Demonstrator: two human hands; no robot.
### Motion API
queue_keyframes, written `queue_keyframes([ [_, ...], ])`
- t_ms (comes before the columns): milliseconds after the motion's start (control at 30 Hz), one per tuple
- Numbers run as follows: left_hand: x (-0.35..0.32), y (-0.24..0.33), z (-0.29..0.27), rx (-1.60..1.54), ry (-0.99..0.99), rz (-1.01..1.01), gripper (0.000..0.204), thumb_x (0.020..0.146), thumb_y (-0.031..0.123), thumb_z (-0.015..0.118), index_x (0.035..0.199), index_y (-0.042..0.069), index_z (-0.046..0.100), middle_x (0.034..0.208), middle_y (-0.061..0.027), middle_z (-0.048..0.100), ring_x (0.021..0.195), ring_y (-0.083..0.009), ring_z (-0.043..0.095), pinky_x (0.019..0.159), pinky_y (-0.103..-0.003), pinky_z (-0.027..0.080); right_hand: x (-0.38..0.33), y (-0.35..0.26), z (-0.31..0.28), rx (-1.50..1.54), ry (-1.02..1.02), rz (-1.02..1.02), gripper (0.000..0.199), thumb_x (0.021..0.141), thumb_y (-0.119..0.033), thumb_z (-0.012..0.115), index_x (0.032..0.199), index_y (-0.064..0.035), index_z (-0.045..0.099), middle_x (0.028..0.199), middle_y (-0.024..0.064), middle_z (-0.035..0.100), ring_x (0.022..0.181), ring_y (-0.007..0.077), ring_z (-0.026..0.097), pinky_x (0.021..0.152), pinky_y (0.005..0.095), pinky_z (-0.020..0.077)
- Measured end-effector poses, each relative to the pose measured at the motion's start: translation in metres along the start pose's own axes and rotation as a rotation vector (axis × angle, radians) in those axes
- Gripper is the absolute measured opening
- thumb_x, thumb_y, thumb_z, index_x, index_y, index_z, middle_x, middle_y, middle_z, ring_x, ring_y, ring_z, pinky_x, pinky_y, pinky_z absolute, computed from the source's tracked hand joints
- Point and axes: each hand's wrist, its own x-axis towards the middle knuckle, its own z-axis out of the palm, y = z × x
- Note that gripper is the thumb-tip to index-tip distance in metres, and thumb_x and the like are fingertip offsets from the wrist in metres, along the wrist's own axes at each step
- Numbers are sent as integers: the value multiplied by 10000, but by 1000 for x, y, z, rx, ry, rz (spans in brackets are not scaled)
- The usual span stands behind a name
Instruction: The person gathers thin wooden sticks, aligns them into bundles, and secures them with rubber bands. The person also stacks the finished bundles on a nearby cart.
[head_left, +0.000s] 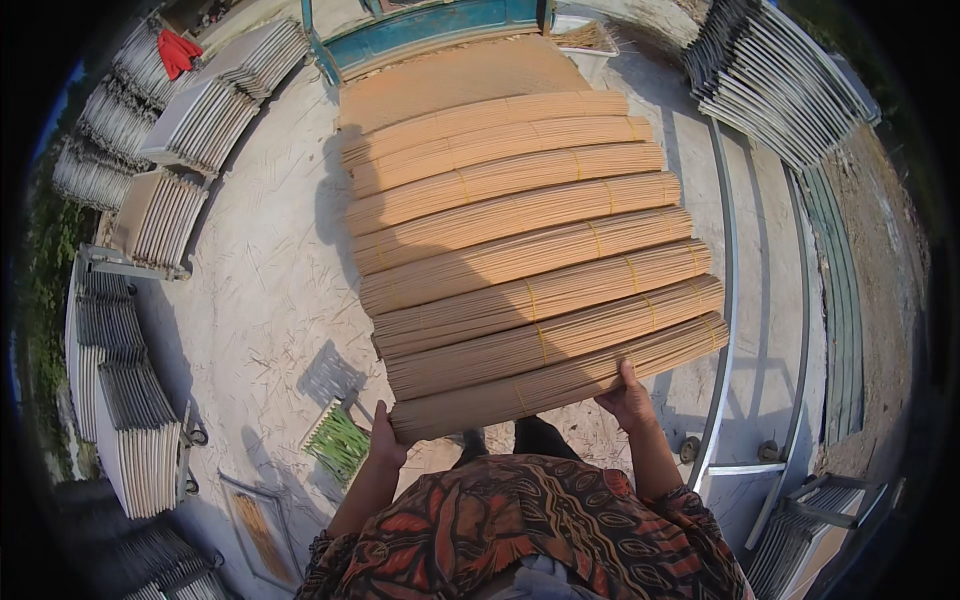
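Note:
A wide flat load of tan stick bundles [520, 250], tied with thin yellow bands, stretches away from me in several rows at chest height. My left hand [384, 440] grips the near left corner of the nearest bundle from below. My right hand [628, 398] holds the near right edge of that same bundle, thumb on top. My patterned red and black shirt fills the bottom of the view.
Stacks of grey drying racks [120, 400] stand on wheeled carts at the left and at the upper right [770, 70]. A small tray of green sticks [338, 442] lies on the concrete floor. Metal rails [725, 300] run on the right. A blue cart [430, 25] is ahead.

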Motion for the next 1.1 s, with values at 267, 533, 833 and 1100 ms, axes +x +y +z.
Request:
queue_keyframes([
  [267,17,-13,-26,-2,100,57,668,932,564,233,1262,22,443,1255,-166,506,1163,-324,488,980,-481,395,1,-5,-1,-91,-7,70,738,831,-556,548,1308,-29,353,1268,167,457,1160,310,478,960,493,404],
  [533,7,-15,-6,81,391,164,520,942,485,334,1130,42,529,1122,-99,573,1064,-248,528,935,-405,395,4,-4,-6,-180,-14,114,745,838,-598,504,1295,-23,374,1195,180,508,1029,315,562,888,467,453],
  [833,32,-16,-7,970,522,842,482,941,308,382,1276,-39,405,1308,-255,389,1232,-368,339,1034,-423,259,8,-19,-5,-286,36,146,843,803,-649,506,1307,6,344,1182,235,508,1032,358,564,889,466,459],
  [1100,-13,0,133,1481,388,1245,514,909,292,402,1316,-22,378,1385,-312,246,1288,-477,201,1054,-547,178,-35,-92,10,-887,-453,382,565,859,-458,582,1067,67,554,943,180,631,867,248,637,741,322,535],
])
